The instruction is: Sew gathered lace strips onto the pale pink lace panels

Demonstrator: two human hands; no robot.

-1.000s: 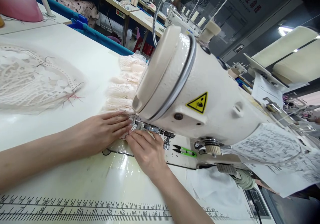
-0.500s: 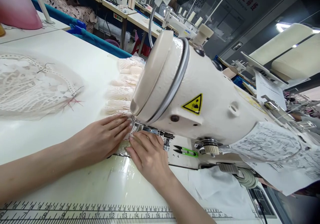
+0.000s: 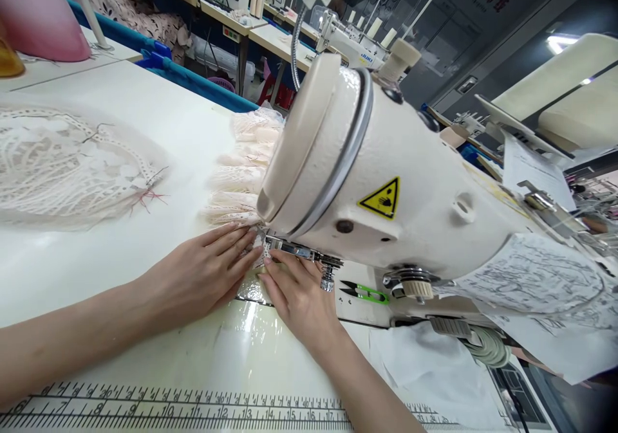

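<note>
My left hand (image 3: 203,267) lies flat with its fingers stretched out, the tips resting on a strip of white lace (image 3: 257,239) beside the needle area. My right hand (image 3: 302,291) is on the other side of the strip, fingers extended under the sewing machine head (image 3: 333,143). Its fingertips touch the lace edge, and part of them is hidden by the machine. Behind my left fingers, ruffled pale pink lace fabric (image 3: 236,179) runs away over the table. The presser foot and needle are mostly hidden.
A flat lace piece (image 3: 82,169) with loose red threads lies on the left. Green thread snips (image 3: 365,291) rest on the machine bed. White cloth (image 3: 429,356) lies at right, and a printed ruler scale (image 3: 193,407) runs along the front edge. Other machines (image 3: 352,40) stand behind.
The view has shifted slightly, so the scene sits a little to the right. My left fingertips are closer to my right hand, and less of the lace strip shows between them.
</note>
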